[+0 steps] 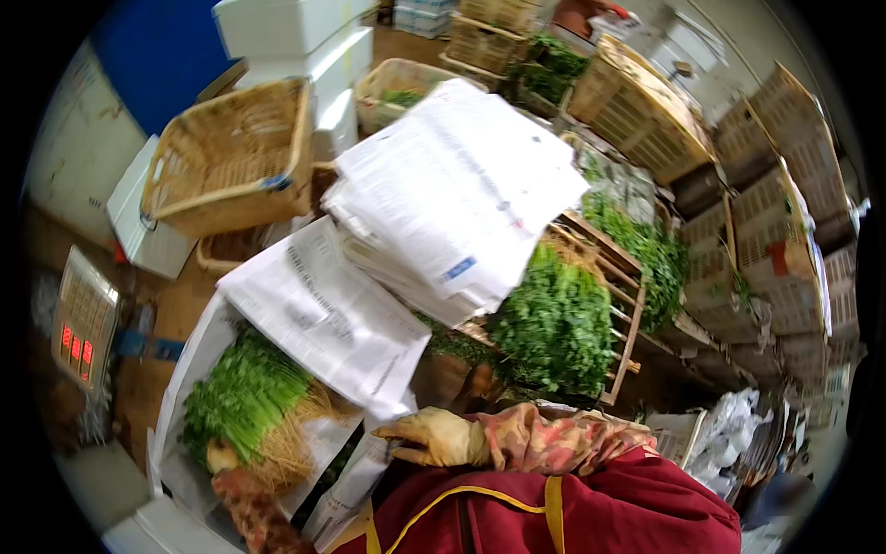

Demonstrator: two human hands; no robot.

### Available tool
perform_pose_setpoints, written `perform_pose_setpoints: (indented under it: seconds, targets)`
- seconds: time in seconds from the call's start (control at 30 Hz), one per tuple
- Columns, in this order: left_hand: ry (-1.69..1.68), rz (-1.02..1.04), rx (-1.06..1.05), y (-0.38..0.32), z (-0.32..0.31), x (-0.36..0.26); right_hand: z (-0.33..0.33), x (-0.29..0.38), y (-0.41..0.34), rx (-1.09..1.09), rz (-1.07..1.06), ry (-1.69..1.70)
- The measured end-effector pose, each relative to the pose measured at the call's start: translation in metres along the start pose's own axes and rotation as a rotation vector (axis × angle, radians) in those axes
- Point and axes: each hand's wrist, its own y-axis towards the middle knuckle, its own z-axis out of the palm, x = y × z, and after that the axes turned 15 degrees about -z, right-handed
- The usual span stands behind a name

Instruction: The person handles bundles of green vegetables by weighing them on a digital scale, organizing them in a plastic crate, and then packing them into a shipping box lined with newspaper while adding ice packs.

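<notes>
A bundle of leafy green herbs (252,395) with pale stringy roots lies in a white foam box (187,353) lined with printed paper. At the near left edge of the bundle, my left hand (221,457) touches the greens; its fingers are largely hidden. My right hand (443,436), in a pale, stained glove, hovers before my red apron with thumb and fingers apart and nothing in them. Just beyond its fingertips hangs the corner of a printed paper sheet (332,311), draped over the box's far side. Behind that sheet rises a thick stack of printed paper (457,180).
A slatted wooden crate (626,318) at right bears more rooted greens (554,318). A digital scale display (86,318) glows red at left. Beyond are a yellow plastic basket (228,159) and white foam boxes (291,34). Stacked plastic crates (768,221) line the right side.
</notes>
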Motion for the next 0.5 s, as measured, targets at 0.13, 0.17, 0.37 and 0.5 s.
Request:
perform_pose_setpoints:
  seconds: [0.13,0.17,0.37,0.5]
  targets:
    - [-0.009,0.267,-0.285,-0.094,-0.178,-0.12,-0.089,0.015,-0.091,-0.331,0.245,0.043]
    - [-0.196,0.396,-0.103,-0.139,-0.211,-0.159,-0.109,0.015,-0.118,-0.418,0.276,-0.019]
    - [-0.581,1.05,1.203,-0.43,-0.266,-0.417,-0.211,-0.038,-0.312,-1.405,0.65,0.03]
    - [-0.705,1.639,0.773,-0.569,-0.21,-0.55,-0.254,-0.063,-0.347,-1.373,0.608,-0.086]
